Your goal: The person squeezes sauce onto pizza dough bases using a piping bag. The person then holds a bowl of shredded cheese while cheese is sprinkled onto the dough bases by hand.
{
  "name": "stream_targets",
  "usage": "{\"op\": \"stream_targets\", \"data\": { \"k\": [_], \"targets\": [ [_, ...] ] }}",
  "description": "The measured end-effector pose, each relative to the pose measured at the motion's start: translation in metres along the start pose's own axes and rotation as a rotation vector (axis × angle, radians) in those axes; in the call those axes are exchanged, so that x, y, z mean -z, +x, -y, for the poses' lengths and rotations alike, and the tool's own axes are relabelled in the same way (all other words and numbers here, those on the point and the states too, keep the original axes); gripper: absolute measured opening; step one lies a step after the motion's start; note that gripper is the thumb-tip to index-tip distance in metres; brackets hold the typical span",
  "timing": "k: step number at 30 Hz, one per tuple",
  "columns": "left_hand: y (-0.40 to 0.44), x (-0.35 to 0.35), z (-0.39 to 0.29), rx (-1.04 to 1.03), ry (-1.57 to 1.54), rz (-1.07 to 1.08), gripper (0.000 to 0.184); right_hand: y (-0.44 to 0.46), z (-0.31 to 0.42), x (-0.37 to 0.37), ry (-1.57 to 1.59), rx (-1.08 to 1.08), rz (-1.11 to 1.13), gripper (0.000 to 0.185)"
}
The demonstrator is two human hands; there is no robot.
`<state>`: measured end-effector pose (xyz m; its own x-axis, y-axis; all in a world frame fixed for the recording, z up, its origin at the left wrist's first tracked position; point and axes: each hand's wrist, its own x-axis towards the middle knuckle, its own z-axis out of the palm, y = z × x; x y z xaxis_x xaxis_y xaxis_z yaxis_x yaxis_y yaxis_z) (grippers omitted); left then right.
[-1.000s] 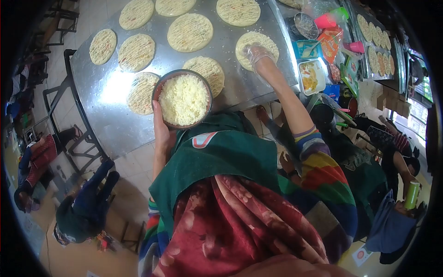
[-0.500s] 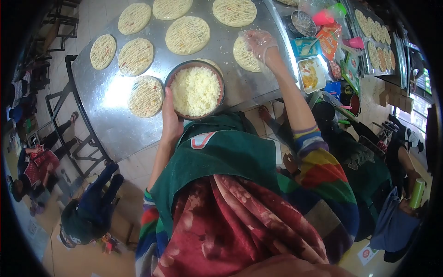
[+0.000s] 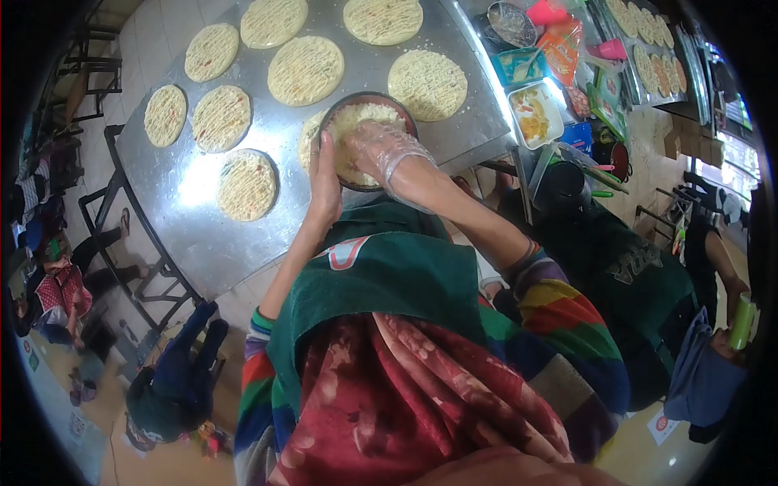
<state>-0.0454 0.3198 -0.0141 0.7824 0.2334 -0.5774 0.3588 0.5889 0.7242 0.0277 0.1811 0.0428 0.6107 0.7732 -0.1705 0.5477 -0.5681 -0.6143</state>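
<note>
A dark-rimmed bowl (image 3: 412, 121) of pale grated topping is held near my apron by my left hand (image 3: 326, 182), its fingers against the bowl's left side. Inside the bowl is my right hand (image 3: 381, 151) in a clear plastic glove, its fingertips sunk in the topping and hidden. The round flat dough (image 3: 427, 85) to the upper right has grated topping scattered over it. Another dough round (image 3: 310, 138) is partly covered by the bowl. Several more rounds with thin sauce lines, such as one (image 3: 247, 185) at the lower left, lie on the metal table (image 3: 174, 215).
Right of the table are a white tray of food (image 3: 536, 115), a blue container (image 3: 519, 66), an orange packet (image 3: 561, 50) and a dark pot (image 3: 561, 186). A person in dark green (image 3: 624, 283) is close on my right. Other people are at the left edge.
My right hand has moved from the upper-right dough round down into the bowl. The bowl has shifted right in the view, and that round now shows uncovered.
</note>
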Motion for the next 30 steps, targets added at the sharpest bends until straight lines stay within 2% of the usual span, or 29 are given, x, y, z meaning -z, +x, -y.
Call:
{"op": "stream_targets", "data": {
  "k": [1,4,7,8,11,14,17,20,23,26,29,30],
  "targets": [
    [0.004,0.005,0.008,0.021,0.038,-0.037,0.065,0.004,-0.002,0.003,0.016,-0.009,0.072,0.031],
    [0.001,-0.003,0.003,0.011,-0.019,0.093,0.065,0.017,-0.03,-0.012,0.077,0.089,-0.007,0.029],
    [0.0,-0.006,0.0,0.014,-0.069,0.129,0.064,0.016,-0.05,0.002,0.759,-0.086,-0.059,0.03],
    [-0.001,-0.007,-0.003,0.015,-0.082,0.133,0.063,0.018,-0.042,0.027,0.94,-0.299,0.074,0.032],
    [-0.006,-0.009,-0.011,0.035,-0.075,0.085,0.062,0.012,-0.073,0.054,1.083,-0.258,0.002,0.029],
    [-0.011,-0.005,-0.015,0.016,-0.104,0.032,0.06,-0.001,-0.117,0.063,1.033,-0.304,-0.27,0.029],
    [-0.019,0.003,-0.021,0.007,-0.109,-0.022,0.06,0.0,-0.157,0.061,0.611,-0.566,-0.265,0.032],
    [-0.024,0.014,-0.024,-0.055,-0.132,-0.039,0.059,-0.006,-0.17,0.045,0.259,-0.556,-0.178,0.027],
    [-0.036,0.016,-0.031,-0.093,-0.144,-0.097,0.056,-0.006,-0.179,0.019,0.165,-0.403,-0.29,0.026],
    [-0.043,0.027,-0.032,-0.112,-0.165,-0.107,0.055,-0.003,-0.162,0.01,0.01,-0.344,-0.365,0.025],
    [-0.049,0.032,-0.03,-0.144,-0.145,-0.144,0.059,0.006,-0.149,0.004,-0.039,-0.133,-0.301,0.024],
    [-0.05,0.033,-0.03,-0.156,-0.138,-0.157,0.061,0.011,-0.145,-0.001,-0.042,-0.165,-0.29,0.024]
  ]
}}
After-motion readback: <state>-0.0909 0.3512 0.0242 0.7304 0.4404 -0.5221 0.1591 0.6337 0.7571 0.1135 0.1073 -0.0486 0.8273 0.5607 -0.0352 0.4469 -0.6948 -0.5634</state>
